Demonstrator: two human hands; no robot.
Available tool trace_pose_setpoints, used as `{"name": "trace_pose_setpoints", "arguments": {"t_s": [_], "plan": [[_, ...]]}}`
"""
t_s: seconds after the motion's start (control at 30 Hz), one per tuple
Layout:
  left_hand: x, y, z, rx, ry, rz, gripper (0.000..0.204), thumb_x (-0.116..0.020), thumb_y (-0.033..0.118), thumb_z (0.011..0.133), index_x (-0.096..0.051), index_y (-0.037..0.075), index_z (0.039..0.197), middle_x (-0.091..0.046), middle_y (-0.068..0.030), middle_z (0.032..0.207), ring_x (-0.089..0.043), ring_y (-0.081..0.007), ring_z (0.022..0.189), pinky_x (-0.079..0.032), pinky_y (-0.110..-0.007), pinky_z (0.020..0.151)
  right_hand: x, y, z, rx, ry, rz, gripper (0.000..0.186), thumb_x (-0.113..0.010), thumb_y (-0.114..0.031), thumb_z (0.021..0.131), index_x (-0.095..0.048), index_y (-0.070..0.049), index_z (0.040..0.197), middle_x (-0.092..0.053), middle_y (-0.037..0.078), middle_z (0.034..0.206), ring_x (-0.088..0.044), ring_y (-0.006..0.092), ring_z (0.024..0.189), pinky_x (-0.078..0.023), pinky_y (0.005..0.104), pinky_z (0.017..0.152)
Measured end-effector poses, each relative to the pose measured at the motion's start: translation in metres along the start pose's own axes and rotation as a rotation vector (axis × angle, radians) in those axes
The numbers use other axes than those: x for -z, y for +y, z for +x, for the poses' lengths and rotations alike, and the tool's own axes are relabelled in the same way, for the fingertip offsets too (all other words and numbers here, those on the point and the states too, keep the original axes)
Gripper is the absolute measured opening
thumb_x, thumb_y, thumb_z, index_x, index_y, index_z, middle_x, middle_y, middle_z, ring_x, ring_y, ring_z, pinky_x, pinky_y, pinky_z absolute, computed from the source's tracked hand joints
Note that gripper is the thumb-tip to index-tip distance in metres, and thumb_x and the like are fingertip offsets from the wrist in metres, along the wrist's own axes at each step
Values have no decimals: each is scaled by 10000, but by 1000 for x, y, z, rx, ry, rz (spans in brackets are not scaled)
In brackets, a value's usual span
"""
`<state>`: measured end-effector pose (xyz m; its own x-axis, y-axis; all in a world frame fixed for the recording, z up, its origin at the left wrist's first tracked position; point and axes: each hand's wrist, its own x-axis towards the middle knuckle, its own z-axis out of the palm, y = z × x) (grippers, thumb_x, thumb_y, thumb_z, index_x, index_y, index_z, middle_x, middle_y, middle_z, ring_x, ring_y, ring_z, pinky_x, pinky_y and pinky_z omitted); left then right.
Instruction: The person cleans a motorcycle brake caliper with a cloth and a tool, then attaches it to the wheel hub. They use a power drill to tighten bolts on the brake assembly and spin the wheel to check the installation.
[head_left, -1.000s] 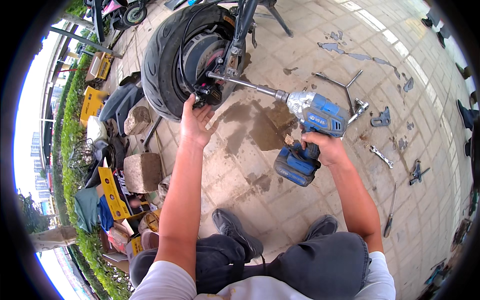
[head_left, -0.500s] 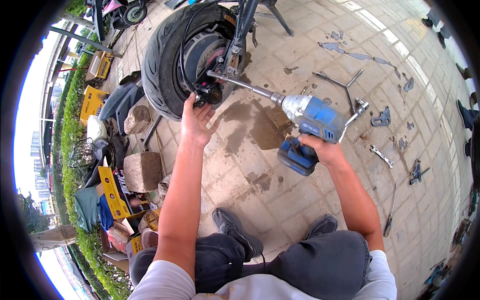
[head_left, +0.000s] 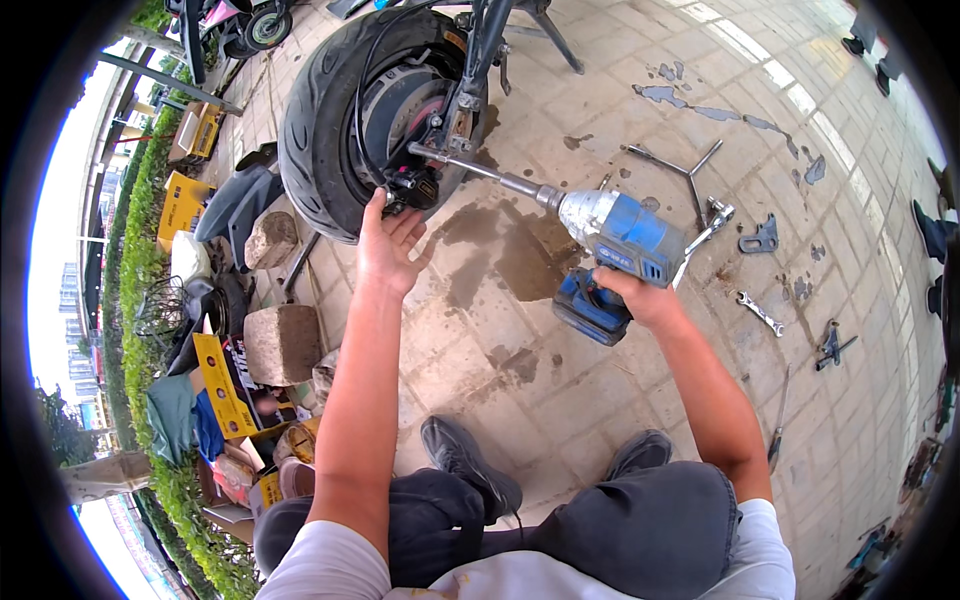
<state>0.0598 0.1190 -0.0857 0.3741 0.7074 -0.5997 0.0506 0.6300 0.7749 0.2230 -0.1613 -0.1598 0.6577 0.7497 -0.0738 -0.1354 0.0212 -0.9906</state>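
A motorbike wheel [head_left: 312, 130] with a black tyre stands at the upper middle, its hub and brake disc facing me. Under the black brake caliper [head_left: 412, 188] at the hub, my left hand [head_left: 390, 250] is palm up, its fingers bent against the caliper's lower side and partly hidden behind it. My right hand [head_left: 640, 296] grips a blue cordless impact wrench [head_left: 625, 240] by its handle. From its nose a long socket extension [head_left: 490, 174] reaches left, its tip at the bracket beside the caliper. Whether the tip sits on a bolt is too small to tell.
On the paving to the right lie a three-armed wrench [head_left: 685, 172], a ratchet [head_left: 712, 225], a metal bracket [head_left: 759, 235], a spanner [head_left: 760, 313], a black puller-like tool [head_left: 834, 346] and a screwdriver [head_left: 778, 430]. Stone blocks [head_left: 282, 345] and boxes [head_left: 225, 385] stand left. Bystanders' feet [head_left: 935, 225] show far right.
The view has shifted slightly, moving everything a little to the left. Both hands keep their hold, and the extension's tip stays at the bracket by the caliper.
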Motion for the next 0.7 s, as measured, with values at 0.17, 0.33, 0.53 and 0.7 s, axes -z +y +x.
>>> {"name": "trace_pose_setpoints", "arguments": {"t_s": [0.17,0.33,0.53,0.7], "plan": [[0,1,-4,35,-13,62,861,-534,710,800,-465,10,1296,-494,-122,1311,-429,-210,1120,-337,-453,979,-2,-7,-1,74,17,-93,356,-737,-113,764,-617,-34,1090,-660,40,994,-605,158,920,-492,322,814],[22,9,-30,173,58,457,978,-392,804,804,-423,5,1366,-500,-124,1332,-454,-209,1103,-360,-446,942,-7,-5,5,50,-53,-198,392,-764,-169,778,-611,-41,1115,-668,62,1031,-616,167,945,-490,318,854],[48,64,-145,150,-35,755,774,-343,652,931,-455,4,1340,-583,-109,1232,-511,-187,972,-405,-388,884,9,0,5,135,-50,-230,420,-781,-156,761,-612,-52,1131,-666,62,1061,-621,164,953,-490,312,861],[87,93,-179,-13,52,552,697,-440,599,928,-488,16,1307,-592,-97,1209,-512,-171,962,-401,-374,861,3,3,4,143,-20,-119,432,-774,-120,753,-595,-42,1139,-660,61,1047,-616,155,953,-492,313,858]]}}
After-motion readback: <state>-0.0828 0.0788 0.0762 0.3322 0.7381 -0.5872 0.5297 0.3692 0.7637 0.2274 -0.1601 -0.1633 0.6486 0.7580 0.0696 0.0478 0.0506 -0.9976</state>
